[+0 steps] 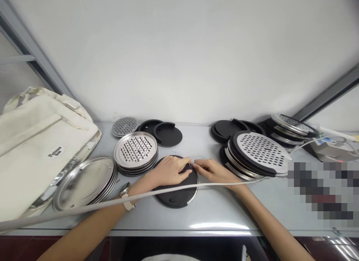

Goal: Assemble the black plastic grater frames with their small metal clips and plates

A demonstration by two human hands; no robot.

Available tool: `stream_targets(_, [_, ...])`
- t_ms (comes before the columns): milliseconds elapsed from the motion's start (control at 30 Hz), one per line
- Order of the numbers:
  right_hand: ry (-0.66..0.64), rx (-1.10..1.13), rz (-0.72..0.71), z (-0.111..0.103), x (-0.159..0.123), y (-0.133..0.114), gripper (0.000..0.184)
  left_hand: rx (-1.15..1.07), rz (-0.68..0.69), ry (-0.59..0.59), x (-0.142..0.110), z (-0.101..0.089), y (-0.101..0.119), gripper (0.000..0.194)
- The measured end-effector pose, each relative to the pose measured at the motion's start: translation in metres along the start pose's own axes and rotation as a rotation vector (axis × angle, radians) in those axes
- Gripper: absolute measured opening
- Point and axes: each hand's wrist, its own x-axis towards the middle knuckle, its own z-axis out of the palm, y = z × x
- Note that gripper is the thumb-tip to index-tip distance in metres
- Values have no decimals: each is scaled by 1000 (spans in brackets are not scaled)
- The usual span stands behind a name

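Note:
A round black disc (pixel 174 196) with a thin metal rim lies flat on the grey table before me. My left hand (pixel 172 170) rests over it, thumb and index finger closing in at its upper right edge, where a small shiny metal bit shows. From the other side, my right hand (pixel 213 170) has its fingertips pinched together at that same edge; what they hold is too small to make out. Left of the disc is a stack of round metal grater plates (pixel 136 150). To its right stand stacked grater plates with black rims (pixel 262 152).
Plain metal discs (pixel 86 182) and a cream bag (pixel 42 141) are on the left. Loose black discs (pixel 168 134) lie at the back, with more black discs (pixel 228 129) farther right. A white cable (pixel 174 188) runs across the view in front of the hands.

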Motion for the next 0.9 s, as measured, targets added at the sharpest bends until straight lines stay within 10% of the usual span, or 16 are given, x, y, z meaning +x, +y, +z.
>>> stream_targets(900, [-35,33,12,-4,-1,-1,38,-14,20,13,0,-3,3,13])
